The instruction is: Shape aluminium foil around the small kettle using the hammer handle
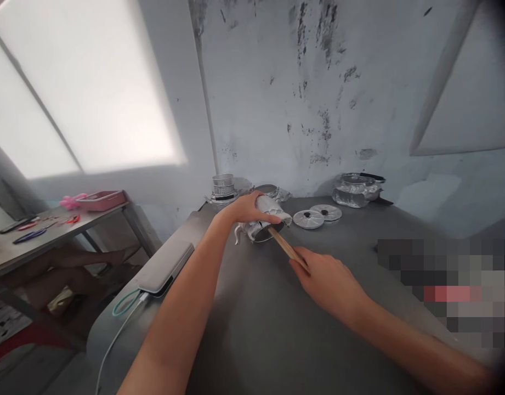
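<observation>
**Dark Stains [327, 33] Streak the Far Wall [252, 126]**

Over on the left, a side table [5, 255] bears a reddish tray [104, 203]. Nearer, on the bigger table's [252, 323] left, lies a grey case [166, 267], 1 white cable [121, 327] and 1 green loop [116, 311] at its near end.

Our left hand [252, 208] at center and right hand [328, 277] just right of it are bare; our left arm [186, 296], lower center, and right arm [400, 336], lower right, are bare too, tapering toward slim wrists.
</observation>
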{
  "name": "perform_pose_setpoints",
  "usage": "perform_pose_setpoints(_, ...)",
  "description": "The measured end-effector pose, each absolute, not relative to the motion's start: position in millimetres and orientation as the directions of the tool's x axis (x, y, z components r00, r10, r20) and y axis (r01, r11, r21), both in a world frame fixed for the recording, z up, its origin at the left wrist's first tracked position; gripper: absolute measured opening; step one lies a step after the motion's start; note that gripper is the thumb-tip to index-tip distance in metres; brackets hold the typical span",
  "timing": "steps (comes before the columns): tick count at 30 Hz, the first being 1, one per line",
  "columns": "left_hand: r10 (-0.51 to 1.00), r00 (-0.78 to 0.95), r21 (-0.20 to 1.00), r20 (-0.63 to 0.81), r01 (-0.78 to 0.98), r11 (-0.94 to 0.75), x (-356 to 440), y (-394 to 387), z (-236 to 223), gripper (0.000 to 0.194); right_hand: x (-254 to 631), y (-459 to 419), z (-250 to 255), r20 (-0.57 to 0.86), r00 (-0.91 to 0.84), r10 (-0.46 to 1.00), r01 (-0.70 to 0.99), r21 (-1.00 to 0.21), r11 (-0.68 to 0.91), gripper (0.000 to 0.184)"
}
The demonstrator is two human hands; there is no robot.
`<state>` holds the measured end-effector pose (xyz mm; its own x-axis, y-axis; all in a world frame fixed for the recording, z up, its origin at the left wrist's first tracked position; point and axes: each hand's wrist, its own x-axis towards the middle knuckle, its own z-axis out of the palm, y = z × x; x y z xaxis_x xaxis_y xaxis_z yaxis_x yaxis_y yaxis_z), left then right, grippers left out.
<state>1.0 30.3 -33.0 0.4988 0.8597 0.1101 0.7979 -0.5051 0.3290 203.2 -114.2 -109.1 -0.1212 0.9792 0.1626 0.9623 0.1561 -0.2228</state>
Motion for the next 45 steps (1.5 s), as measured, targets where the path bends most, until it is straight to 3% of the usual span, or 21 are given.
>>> perform_pose_setpoints(6, 0.866, 0.493, 0.333, 0.079, 0.806, -0.489, -1.2, 31.2, -33.0, 0.108, 205.1, -111.9, -112.1, 0.148, -0.129, 0.981, 0.958, -0.238, 0.162, 0.021)
perform_pose_setpoints(11, 0.869, 0.488, 0.355, 0.084, 0.8, -0.484, -0.7, 28.7, -31.9, 0.106, 204.7, -114.3, -110.1, 0.179, -0.134, 0.975, 0.928, -0.323, 0.187, 0.03)
perform_pose_setpoints(20, 0.868, 0.489, 0.353, 0.086, 0.8, -0.486, -0.1, 24.4, -29.4, 0.104, 205.0, -111.6, -112.6, 0.14, -0.103, 0.985, 0.927, -0.346, 0.146, 0.033)
perform_pose_setpoints(25, 0.863, 0.494, 0.342, 0.102, 0.798, -0.497, 0.4, 26.6, -30.6, 0.104, 204.8, -110.4, -111.9, 0.021, -0.107, 0.994, 0.709, -0.699, 0.091, 0.047)
perform_pose_setpoints(29, 0.869, 0.483, 0.372, 0.105, 0.791, -0.485, -0.4, 28.1, -32.4, 0.104, 203.4, -109.3, -111.1, -0.096, -0.184, 0.978, 0.512, -0.859, 0.012, 0.046)
perform_pose_setpoints(33, 0.886, 0.441, 0.432, 0.145, 0.777, -0.458, 0.2, 27.5, -34.5, 0.104, 201.9, -109.6, -108.8, -0.166, -0.23, 0.959, 0.352, -0.933, -0.077, 0.042)
perform_pose_setpoints(40, 0.865, 0.423, 0.397, 0.27, 0.77, -0.5, 4.8, 25.9, -37.7, 0.098, 200.5, -112.0, -106.3, -0.164, -0.234, 0.958, 0.157, -0.979, -0.129, 0.038)
perform_pose_setpoints(45, 0.89, 0.397, 0.382, 0.226, 0.804, -0.456, 4.4, 23.9, -36.5, 0.089, 200.4, -111.5, -109.2, -0.193, -0.243, 0.951, 0.046, -0.981, -0.188, 0.039)
